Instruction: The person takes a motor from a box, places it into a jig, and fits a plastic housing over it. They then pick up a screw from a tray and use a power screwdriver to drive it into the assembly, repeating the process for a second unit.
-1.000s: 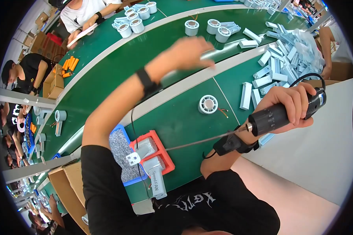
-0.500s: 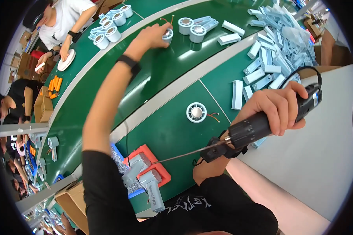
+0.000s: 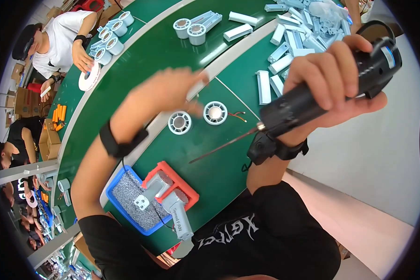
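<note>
My right hand [image 3: 331, 77] is wrapped round a black electric screwdriver [image 3: 289, 112], whose long thin bit slants down to the left over the green bench. Above two round pale-blue fan heads, my left hand [image 3: 165, 91] is smeared by motion, its thumb and fingers apart and nothing visible between them. The left fan head [image 3: 179, 122] lies beside the other fan head [image 3: 215, 113], which has thin wires trailing to its right. Nearer my body, two fan bodies with handles [image 3: 178, 217] rest in a red holder [image 3: 193, 186].
A blue tray [image 3: 114, 196] of small screws stands by the red holder. Pale-blue handle shells [image 3: 294, 42] are heaped at the far right. On the green conveyor [image 3: 158, 51] lie two fan assemblies [image 3: 197, 33] and loose shells. A co-worker [image 3: 60, 42] handles a white ring across the belt.
My left hand has come back from the belt toward me, and a second fan head now lies on the bench. The screwdriver has risen slightly, its bit away from the red holder.
</note>
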`<state>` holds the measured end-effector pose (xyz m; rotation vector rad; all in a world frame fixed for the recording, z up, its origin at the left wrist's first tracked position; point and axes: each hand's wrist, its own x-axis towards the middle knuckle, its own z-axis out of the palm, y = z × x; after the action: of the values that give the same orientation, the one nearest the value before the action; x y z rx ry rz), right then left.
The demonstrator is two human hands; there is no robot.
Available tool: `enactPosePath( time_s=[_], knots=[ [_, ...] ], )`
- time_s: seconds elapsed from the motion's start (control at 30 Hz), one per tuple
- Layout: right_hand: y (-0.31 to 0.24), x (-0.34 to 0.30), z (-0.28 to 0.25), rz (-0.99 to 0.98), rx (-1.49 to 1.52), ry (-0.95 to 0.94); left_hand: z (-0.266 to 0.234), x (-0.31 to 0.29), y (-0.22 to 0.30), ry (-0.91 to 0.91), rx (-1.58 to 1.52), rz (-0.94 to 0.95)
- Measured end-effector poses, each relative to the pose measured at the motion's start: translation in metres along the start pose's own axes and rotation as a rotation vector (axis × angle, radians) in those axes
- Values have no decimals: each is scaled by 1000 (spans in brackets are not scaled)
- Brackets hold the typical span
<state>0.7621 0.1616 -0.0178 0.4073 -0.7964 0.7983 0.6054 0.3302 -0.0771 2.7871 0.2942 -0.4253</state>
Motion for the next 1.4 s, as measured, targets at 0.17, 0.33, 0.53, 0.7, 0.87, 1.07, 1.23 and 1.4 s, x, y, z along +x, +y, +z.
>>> enactPosePath(
  time_s=[0.17, 0.33, 0.53, 0.7, 0.87, 1.07, 1.23, 1.4],
  knots=[
    [-19, -6, 6, -137, 625, -77, -58, 116, -40, 135, 455, -220],
    [-32, -8, -3, -179, 690, -55, -56, 199, -48, 435, 457, -70],
    [-42, -8, -11, -121, 425, 47, -7, 254, -32, 434, 402, -60],
    [-51, -5, -4, -187, 411, 68, -1, 278, -43, 240, 258, -242],
    [-56, -4, -8, -260, 258, 34, -1, 286, -27, 260, 93, -146],
    [-54, -9, -6, -170, 338, 11, 31, 271, 53, 521, -97, 162],
    [-57, -4, 5, -75, 386, -31, 38, 192, 129, 440, -214, 297],
    [-57, -9, 18, -45, 395, -6, -32, 23, 120, 651, 18, 178]
  ],
)
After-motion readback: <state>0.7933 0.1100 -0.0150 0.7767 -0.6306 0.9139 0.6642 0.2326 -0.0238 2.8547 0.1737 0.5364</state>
